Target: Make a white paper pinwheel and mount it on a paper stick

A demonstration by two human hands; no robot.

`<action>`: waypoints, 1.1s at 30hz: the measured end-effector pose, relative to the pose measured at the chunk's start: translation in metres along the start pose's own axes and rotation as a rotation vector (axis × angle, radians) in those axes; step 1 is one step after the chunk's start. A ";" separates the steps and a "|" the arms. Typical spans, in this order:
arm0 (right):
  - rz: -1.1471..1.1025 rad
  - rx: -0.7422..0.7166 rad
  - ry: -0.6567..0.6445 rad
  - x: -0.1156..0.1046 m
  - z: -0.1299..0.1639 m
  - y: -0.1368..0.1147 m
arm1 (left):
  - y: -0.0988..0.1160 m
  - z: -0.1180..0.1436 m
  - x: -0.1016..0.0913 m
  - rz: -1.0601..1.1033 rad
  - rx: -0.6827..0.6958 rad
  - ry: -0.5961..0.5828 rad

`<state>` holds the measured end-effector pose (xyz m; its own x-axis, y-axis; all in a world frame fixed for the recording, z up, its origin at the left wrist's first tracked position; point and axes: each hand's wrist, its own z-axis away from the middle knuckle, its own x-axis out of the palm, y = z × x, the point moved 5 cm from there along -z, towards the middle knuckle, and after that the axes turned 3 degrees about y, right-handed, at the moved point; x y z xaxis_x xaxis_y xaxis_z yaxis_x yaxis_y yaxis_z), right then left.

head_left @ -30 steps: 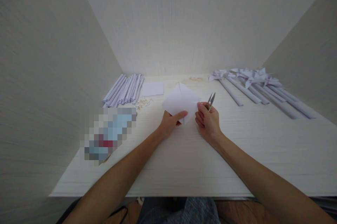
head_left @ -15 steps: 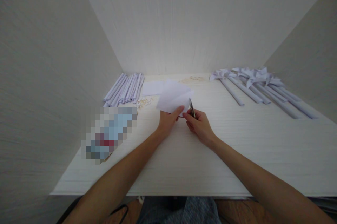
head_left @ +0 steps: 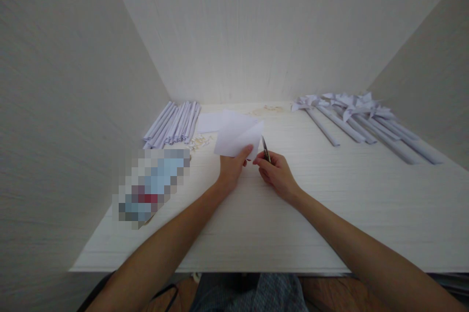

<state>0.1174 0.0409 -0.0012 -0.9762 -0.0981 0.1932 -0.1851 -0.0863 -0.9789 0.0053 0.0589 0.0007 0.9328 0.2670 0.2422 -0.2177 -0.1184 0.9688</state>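
left hand (head_left: 230, 167) pinches the lower edge of a folded white paper sheet (head_left: 236, 137), held raised above the worktop (head_left: 330, 204) near its middle. right hand (head_left: 276, 172) grips small snips (head_left: 265, 148), blades at the sheet's right edge. rolled paper tubes (head_left: 174, 123) lie far left; paper pinwheels (head_left: 351, 109) lie far right. a flat paper square (head_left: 208, 122) lies behind the sheet.

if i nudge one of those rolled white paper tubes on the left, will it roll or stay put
The rolled white paper tubes look round and thin, so one would probably roll sideways easily. Being paper, likely very light and easily dented. Packed side by side on the white table, neighbours may stop it.
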 end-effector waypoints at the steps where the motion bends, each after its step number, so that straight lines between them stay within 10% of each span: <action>1: 0.000 0.001 -0.001 0.000 0.000 0.000 | 0.000 0.000 0.000 0.010 -0.010 0.008; 33: 0.053 -0.111 0.070 -0.006 -0.003 0.001 | 0.004 0.002 0.003 -0.014 -0.032 -0.032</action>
<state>0.1225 0.0449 -0.0032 -0.9897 -0.0301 0.1397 -0.1405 0.0281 -0.9897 0.0078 0.0570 0.0056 0.9446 0.2372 0.2268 -0.2126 -0.0845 0.9735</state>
